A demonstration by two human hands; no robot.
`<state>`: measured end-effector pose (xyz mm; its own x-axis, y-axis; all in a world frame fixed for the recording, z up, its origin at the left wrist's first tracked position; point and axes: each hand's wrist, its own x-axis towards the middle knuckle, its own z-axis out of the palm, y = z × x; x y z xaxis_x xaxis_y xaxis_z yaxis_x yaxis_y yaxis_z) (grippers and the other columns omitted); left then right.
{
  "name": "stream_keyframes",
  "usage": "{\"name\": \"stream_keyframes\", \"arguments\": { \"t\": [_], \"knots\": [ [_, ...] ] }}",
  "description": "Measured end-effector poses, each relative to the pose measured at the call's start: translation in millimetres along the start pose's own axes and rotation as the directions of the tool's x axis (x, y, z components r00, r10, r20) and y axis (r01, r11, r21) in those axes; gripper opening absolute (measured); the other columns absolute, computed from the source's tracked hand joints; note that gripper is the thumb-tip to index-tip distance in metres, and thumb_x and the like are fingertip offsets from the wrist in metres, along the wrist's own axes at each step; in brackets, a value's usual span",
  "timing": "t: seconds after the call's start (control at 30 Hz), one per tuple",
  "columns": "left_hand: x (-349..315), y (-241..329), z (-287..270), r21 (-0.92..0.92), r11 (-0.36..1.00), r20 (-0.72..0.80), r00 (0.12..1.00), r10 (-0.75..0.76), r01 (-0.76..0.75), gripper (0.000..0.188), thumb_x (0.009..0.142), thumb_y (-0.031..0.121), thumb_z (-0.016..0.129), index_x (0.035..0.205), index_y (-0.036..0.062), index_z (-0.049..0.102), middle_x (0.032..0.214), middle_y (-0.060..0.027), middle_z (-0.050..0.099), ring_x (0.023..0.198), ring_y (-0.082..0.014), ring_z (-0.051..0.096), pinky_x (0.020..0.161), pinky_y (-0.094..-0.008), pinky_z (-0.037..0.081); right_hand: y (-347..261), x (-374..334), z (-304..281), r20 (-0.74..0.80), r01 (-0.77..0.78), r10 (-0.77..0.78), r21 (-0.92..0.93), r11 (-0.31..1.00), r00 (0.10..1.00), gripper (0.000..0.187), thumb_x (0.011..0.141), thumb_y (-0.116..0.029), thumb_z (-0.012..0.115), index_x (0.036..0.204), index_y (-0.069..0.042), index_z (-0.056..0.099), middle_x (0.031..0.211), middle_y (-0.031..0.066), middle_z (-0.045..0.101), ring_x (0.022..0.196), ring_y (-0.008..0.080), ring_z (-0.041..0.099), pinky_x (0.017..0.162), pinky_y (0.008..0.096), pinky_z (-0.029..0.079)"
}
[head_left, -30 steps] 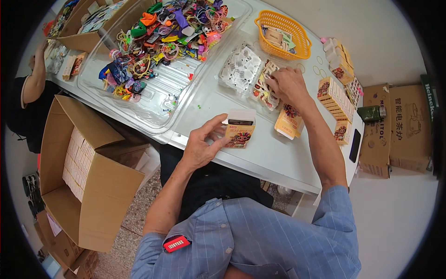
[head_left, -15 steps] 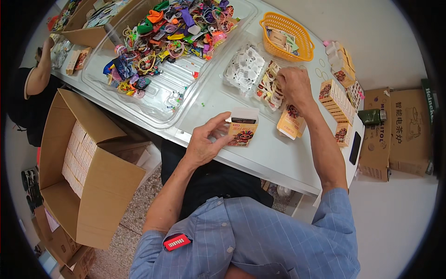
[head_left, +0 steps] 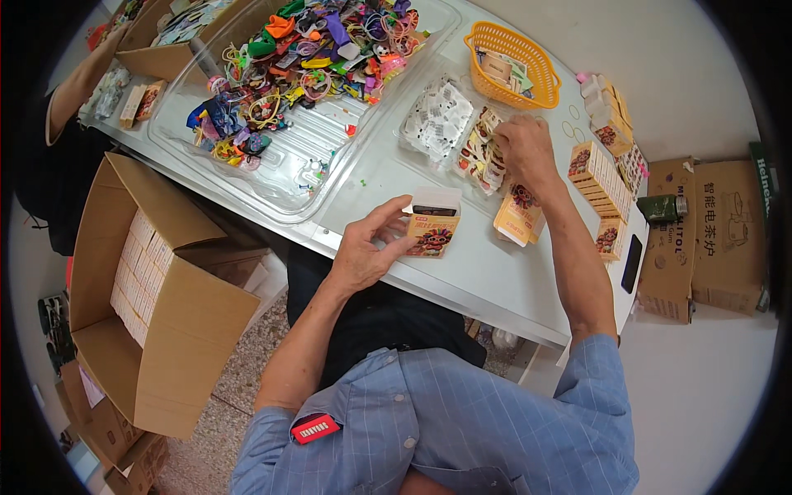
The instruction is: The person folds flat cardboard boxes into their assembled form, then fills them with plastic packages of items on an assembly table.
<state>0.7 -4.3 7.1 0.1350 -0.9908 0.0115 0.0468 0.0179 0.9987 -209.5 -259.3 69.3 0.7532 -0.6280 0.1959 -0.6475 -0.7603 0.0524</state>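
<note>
Watching remotely, I see the surface first. Over it, my left hand is clamped on the box just to its right, flap raised. I judge it light, thin card, easily crushed: best pinched gently by its side edges. Just left of my right hand lie packets; whether its fingers grip one, I can't tell.

The central box is orange-yellow, its flap white, its printed figure red and dark. White counter. Toward one, cream packets patterned red-brown and a yellow-orange basket. Toward eleven, trinkets mixing purple, orange, green, blue, pink. Nine: brown carton. Three: dark green bottle, black phone. Six: blue shirt, pale grid.
</note>
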Motion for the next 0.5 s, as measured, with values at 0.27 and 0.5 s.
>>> {"name": "stream_keyframes", "arguments": {
  "t": [0.27,0.5],
  "knots": [
    [-0.3,-4.1,0.7,-0.026,1.000,-0.001,1.000,0.014,-0.014,0.061,0.086,0.003,0.076,0.143,0.0045,0.054,0.109,-0.0113,0.072,0.093,-0.0133,0.067,0.076,-0.0257,0.053,-19.6,-9.2,-32.7,0.026,-0.262,0.347,0.708,0.656,0.938,0.015,0.091,-0.013,0.073,0.100,-0.002,0.075,0.088,0.0075,0.070,0.080,0.0148,0.065,0.073,0.0319,0.052],
    [-1.6,-4.2,0.1,0.000,0.999,-0.002,0.999,0.033,-0.033,0.060,0.087,0.002,0.076,0.143,0.0044,0.055,0.103,-0.0098,0.073,0.089,-0.0125,0.067,0.074,-0.0252,0.053,-86.5,-38.1,-64.0,0.013,-0.023,0.025,0.882,0.471,1.000,0.015,0.086,-0.002,0.075,0.101,-0.003,0.075,0.086,0.0042,0.069,0.075,0.0094,0.060,0.068,0.0245,0.047]
  ]
}}
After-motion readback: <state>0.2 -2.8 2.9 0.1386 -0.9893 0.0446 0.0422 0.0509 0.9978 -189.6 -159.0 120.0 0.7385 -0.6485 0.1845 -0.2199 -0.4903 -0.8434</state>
